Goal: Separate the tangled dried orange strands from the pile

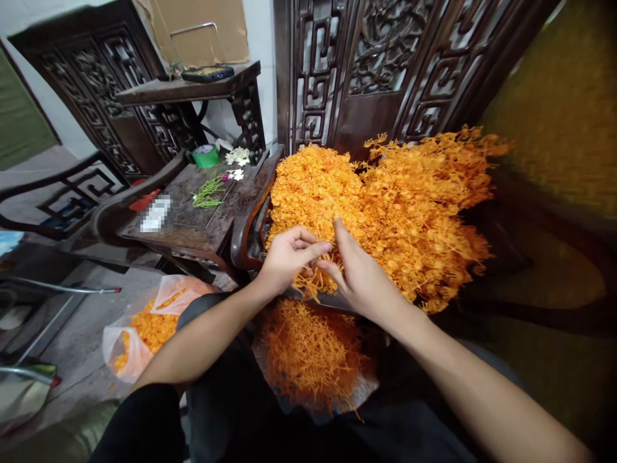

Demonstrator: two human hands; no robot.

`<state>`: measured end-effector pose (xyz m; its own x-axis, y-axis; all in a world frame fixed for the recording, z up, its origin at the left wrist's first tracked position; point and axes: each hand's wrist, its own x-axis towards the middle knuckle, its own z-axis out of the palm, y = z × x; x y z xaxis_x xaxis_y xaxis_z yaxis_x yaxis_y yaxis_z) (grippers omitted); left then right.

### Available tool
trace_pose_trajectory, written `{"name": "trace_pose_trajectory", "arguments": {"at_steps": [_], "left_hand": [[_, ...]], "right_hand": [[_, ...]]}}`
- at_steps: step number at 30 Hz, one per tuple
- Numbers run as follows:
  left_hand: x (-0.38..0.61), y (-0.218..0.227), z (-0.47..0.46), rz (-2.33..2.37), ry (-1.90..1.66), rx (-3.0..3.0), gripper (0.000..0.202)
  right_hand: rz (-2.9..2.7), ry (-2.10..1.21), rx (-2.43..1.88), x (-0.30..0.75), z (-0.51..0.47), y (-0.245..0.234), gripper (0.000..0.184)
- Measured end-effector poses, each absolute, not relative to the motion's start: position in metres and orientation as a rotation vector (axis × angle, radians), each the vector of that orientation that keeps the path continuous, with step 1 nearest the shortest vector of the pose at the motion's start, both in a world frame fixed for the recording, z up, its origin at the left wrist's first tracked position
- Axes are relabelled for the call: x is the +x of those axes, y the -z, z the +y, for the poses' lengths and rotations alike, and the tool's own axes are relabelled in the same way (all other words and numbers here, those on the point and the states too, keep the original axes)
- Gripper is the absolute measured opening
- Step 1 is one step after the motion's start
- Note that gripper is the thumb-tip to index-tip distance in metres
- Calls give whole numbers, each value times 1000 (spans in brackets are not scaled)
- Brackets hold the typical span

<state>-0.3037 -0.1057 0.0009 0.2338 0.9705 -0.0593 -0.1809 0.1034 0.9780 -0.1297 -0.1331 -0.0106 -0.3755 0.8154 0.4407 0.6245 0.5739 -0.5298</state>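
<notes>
Both hands are close together in front of a large heap of orange branching pieces (409, 212), which look like plastic flower parts. My left hand (288, 258) is closed, its fingers curled and its thumb pressed near the fingertips; anything in the pinch is too small to make out. My right hand (354, 273) is open beside it, fingers stretched out and thumb apart, pointing toward the left thumb. Some orange strands show just below the two hands. Under them, between my knees, a second orange pile (315, 357) lies in a clear plastic bag.
A pinkish plastic bag (166, 289) with orange pieces stands on the floor at left. On the dark wooden seat (193, 228) are green tape (205, 156), green stems (209, 193) and white flowers (238, 156). A phone (207, 74) rests on the small table (159, 93). Carved chair backs rise behind.
</notes>
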Motion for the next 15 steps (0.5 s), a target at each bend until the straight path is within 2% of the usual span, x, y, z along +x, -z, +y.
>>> {"name": "trace_pose_trajectory", "arguments": {"at_steps": [5, 7, 12, 15], "left_hand": [[-306, -5, -107, 853, -988, 1132, 44], [-308, -5, -107, 818, -946, 1113, 42], [-305, -6, -113, 804, -960, 1095, 38], [-298, -10, -118, 811, -1029, 1037, 35]], "right_hand": [[-1999, -321, -1077, -131, -132, 9, 34], [-1921, -370, -1051, -130, -131, 10, 26], [-1718, -585, -1069, -131, -130, 11, 24], [-1519, -905, -1088, -136, -129, 10, 29]]}}
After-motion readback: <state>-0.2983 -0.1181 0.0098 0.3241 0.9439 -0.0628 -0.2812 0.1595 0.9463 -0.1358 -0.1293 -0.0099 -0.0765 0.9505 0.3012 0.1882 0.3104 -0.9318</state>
